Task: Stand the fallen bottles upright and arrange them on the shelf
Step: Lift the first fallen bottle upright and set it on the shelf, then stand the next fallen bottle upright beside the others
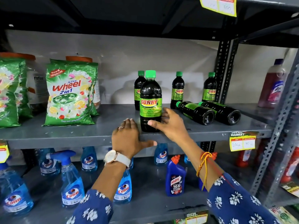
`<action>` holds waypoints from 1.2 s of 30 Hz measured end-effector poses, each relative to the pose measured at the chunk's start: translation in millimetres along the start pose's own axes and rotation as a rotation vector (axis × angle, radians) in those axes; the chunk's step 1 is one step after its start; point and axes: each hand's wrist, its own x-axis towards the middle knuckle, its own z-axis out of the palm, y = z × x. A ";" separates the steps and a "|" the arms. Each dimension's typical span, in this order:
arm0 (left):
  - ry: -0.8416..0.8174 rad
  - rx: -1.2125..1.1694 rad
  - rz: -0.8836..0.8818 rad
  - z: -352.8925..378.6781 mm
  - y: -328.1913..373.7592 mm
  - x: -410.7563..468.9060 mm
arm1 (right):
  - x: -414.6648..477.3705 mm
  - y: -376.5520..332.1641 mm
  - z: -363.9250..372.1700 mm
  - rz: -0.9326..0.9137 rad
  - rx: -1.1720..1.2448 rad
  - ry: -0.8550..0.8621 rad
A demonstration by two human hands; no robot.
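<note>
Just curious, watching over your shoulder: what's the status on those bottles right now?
Right hand open around front Sunny bottle, upright at shelf edge. Left hand flat beside it. Two fallen bottles remain. Nothing blocking.

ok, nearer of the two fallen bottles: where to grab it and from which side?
Probably the middle of the body, from above. The nearer fallen bottle lies on its side, green cap toward the back left, base toward the shelf edge. The other fallen bottle lies close on its right, so a side approach looks cramped. The right hand is nearest; then tip it up onto the base.
</note>
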 end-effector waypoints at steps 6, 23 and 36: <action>0.574 -0.522 0.021 -28.1 35.6 -22.6 | 14.2 10.3 -76.4 -0.138 -0.183 0.321; -0.271 -0.042 0.054 29.4 129.8 54.9 | 106.8 45.9 -129.5 0.097 -0.790 -0.138; -0.127 0.017 0.118 31.4 130.1 49.2 | 100.9 58.2 -115.7 0.040 -0.738 0.133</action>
